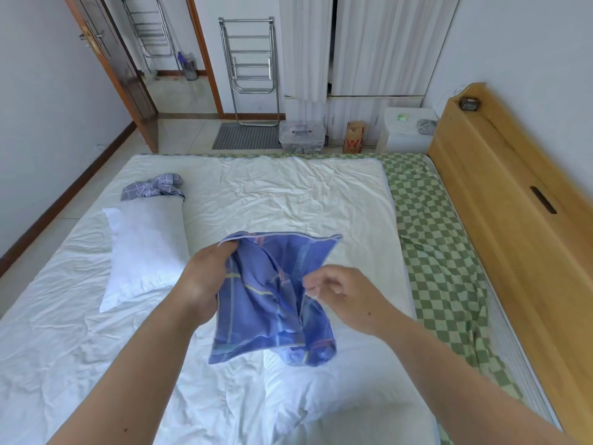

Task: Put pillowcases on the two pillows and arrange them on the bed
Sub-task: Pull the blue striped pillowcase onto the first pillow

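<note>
Item, far left on the bed (256,194): bare white pillow (144,252), long axis running near to far, a second crumpled pillowcase (154,187) at its far end. Item, centre: blue pillowcase (272,300) held above the sheet, left hand (205,277) gripping its left edge with fingers curled into the cloth, right hand (343,290) pinching a fold at its right side. The bare pillow lies left of both hands, nearer the left one; the case's opening cannot be made out.
</note>
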